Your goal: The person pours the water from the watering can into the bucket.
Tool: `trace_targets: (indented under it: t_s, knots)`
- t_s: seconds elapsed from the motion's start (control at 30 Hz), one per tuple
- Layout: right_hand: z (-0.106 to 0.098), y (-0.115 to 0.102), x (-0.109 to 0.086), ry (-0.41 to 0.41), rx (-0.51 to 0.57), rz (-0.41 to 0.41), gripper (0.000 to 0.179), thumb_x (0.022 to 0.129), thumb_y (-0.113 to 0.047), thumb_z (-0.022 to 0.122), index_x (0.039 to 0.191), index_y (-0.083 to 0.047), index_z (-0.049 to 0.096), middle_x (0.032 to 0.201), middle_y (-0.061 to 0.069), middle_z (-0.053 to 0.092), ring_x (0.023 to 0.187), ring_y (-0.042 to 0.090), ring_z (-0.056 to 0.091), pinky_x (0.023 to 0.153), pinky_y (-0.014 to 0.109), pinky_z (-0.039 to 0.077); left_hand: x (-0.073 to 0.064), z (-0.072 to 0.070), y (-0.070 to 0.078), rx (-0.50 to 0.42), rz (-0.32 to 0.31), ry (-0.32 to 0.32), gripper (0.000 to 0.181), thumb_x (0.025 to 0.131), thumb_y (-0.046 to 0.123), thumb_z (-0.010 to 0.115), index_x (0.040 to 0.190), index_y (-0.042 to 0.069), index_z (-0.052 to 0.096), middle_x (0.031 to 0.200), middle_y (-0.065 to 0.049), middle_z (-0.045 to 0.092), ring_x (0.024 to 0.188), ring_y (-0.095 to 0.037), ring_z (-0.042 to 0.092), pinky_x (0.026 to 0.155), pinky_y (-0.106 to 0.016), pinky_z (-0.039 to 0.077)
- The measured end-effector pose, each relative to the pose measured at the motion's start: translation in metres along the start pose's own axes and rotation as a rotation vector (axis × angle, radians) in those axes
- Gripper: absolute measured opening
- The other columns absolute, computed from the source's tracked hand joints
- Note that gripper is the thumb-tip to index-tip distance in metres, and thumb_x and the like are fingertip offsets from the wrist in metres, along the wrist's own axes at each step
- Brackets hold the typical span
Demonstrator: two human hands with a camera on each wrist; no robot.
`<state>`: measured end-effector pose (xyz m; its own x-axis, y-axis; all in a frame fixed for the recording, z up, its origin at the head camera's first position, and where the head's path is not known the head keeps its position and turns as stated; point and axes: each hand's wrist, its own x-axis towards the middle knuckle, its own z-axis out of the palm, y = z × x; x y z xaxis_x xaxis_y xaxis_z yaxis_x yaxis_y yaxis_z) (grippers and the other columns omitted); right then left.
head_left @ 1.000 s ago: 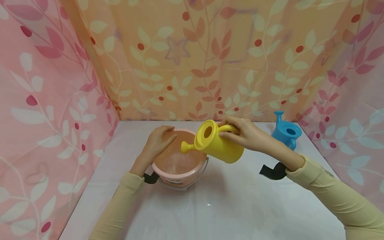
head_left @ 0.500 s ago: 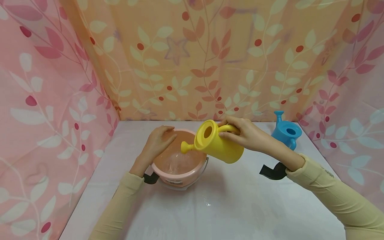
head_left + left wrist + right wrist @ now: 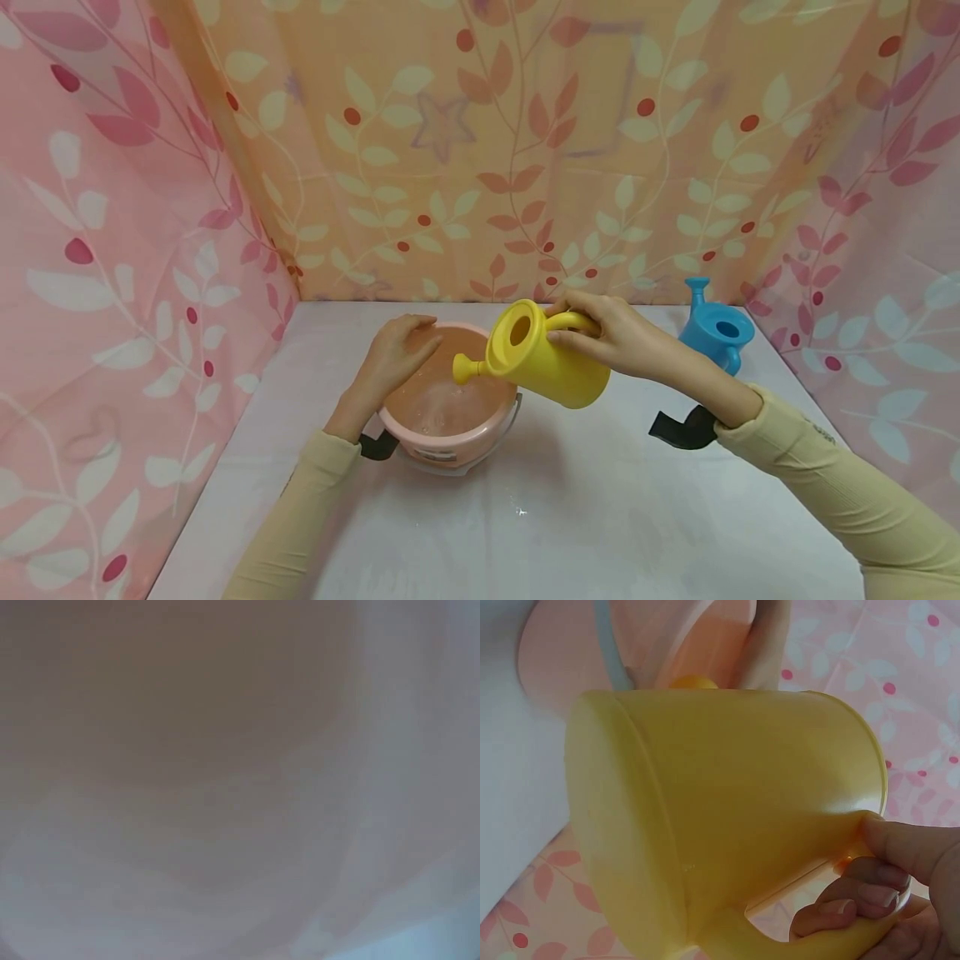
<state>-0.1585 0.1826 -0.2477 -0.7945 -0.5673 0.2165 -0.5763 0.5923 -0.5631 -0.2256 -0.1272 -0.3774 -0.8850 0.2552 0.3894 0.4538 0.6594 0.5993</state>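
My right hand (image 3: 615, 337) grips the handle of a yellow watering can (image 3: 558, 367), with the fingers curled round it in the right wrist view. The can is tilted left, its spout (image 3: 467, 368) over a pink bucket (image 3: 457, 440). Water with small bubbles (image 3: 429, 419) shows inside the bucket. At the bucket's left rim, my left hand (image 3: 390, 354) rests with loosely extended fingers and its thumb over the opening. The left wrist view holds only a blurred, close pinkish surface (image 3: 187, 825).
A blue watering can (image 3: 716, 333) stands at the back right of the white table (image 3: 600, 517). Water drops (image 3: 521, 511) glint on the tabletop before the bucket. Leaf-patterned curtains (image 3: 525, 167) enclose the back and sides. The bucket's grey handle (image 3: 513, 412) hangs down its right side.
Both hands and the tilted yellow watering can have stayed in place. The splash in the bucket water looks smaller now than half a second ago.
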Motion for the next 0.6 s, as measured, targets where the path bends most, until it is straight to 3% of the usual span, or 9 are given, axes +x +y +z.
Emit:
trace_targets:
  t_s: [0.6]
  knots:
    - [-0.0002, 0.0004, 0.0016, -0.005, 0.004, -0.006, 0.024, 0.088, -0.023, 0.064, 0.108, -0.011, 0.059, 0.085, 0.000, 0.060, 0.074, 0.015, 0.053, 0.065, 0.024, 0.051, 0.0007, 0.0002, -0.0003, 0.019, -0.011, -0.009, 0.039, 0.086, 0.029, 0.066, 0.117, 0.007, 0.062, 0.114, -0.009, 0.063, 0.110, -0.027, 0.054, 0.098, -0.044, 0.040]
